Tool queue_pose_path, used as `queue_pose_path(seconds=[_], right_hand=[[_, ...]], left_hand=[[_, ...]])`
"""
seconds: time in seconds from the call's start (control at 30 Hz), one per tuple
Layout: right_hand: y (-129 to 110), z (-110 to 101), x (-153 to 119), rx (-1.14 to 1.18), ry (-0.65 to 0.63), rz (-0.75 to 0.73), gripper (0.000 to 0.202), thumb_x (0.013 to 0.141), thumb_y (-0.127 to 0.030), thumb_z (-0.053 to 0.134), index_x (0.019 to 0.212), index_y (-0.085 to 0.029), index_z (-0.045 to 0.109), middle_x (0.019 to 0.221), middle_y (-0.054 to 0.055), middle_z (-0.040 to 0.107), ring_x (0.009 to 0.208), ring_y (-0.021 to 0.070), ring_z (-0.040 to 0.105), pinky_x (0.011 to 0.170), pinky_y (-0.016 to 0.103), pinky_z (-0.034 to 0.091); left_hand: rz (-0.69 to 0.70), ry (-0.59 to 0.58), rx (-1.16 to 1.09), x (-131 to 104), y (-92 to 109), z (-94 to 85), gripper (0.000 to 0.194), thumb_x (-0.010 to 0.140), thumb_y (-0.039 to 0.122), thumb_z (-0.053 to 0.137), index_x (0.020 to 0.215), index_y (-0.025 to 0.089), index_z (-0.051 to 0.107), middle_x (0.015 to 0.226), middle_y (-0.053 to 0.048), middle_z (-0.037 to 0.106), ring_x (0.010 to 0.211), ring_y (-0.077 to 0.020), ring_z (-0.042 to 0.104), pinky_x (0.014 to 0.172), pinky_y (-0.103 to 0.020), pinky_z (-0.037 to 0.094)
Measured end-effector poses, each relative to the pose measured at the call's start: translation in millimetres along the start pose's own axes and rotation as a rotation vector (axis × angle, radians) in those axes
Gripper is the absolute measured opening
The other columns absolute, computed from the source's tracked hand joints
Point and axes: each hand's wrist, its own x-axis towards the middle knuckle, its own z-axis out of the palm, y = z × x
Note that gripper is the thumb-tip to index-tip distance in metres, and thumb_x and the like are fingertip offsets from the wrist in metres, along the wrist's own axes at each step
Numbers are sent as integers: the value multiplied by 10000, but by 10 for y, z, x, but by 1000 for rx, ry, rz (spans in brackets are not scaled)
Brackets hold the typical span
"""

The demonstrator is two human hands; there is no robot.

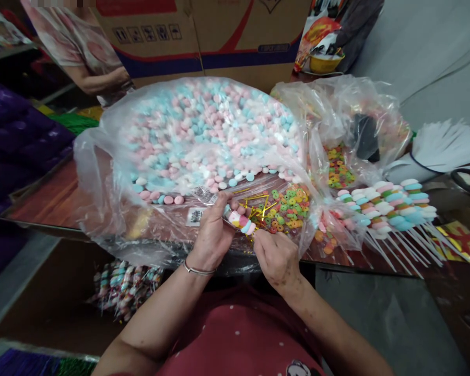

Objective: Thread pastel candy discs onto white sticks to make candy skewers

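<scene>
I can see two hands meeting over one candy skewer [242, 222], held above the front of the desk [50, 201], toward its middle. The left hand [213, 235], one bracelet on its wrist, has its grip closed around the skewer's upper part; the right hand [278, 258] is clenched at the other end, though its fingers hide whatever they pinch. The skewer is a short, tilted row of puffy pieces in pink, white, yellow and pale blue, with clear film catching the light near the left fingers; the covered pieces can't be counted. Behind it spreads one big clear bag [105, 112] of round pink, blue and white candies [219, 136], far too many to count. Two barcode labels [195, 216] show beside the left hand. Just beyond the right hand lie several gold ties [264, 206], crossing one another, and dozens of ring candies [290, 209] in green, yellow, orange and red. Over on the right, well over a dozen bare skewers [391, 206] overlap, white sticks pointing toward the near edge, near one thick bundle of white strips [454, 146]. There's one upright carton [203, 42] at the back, one yellow bowl [326, 62] beyond the bags, one open box [35, 303] below with a heap of wrapped skewers [127, 287], and one other person's forearm [102, 81] at upper left.
</scene>
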Motion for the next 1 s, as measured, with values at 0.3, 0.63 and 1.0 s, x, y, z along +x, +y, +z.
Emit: queue_pose_path(seconds=[0.3,0.63,1.0], right_hand=[[-16,34,72,764,-320,591,267,961,-331,427,775,-198,563,587,-39,535,504,92,466,489,196,359],[-83,95,47,531,-247,439,260,944,-304,434,725,-204,535,565,-31,486,515,96,430,522,220,330],[-57,55,-37,575,-247,452,210,961,-277,431,830,-196,572,577,-46,510,495,85,449,519,209,354]], left_hand=[[-26,-44,80,-105,-76,-4,454,576,435,891,858,155,670,732,-8,691,682,-159,673,642,-268,511],[121,69,78,56,16,68,339,611,281,868,712,149,573,559,72,556,475,-64,544,552,-215,485],[40,-38,89,4,-50,12,361,628,383,860,804,154,643,664,21,640,602,-122,642,632,-258,529]])
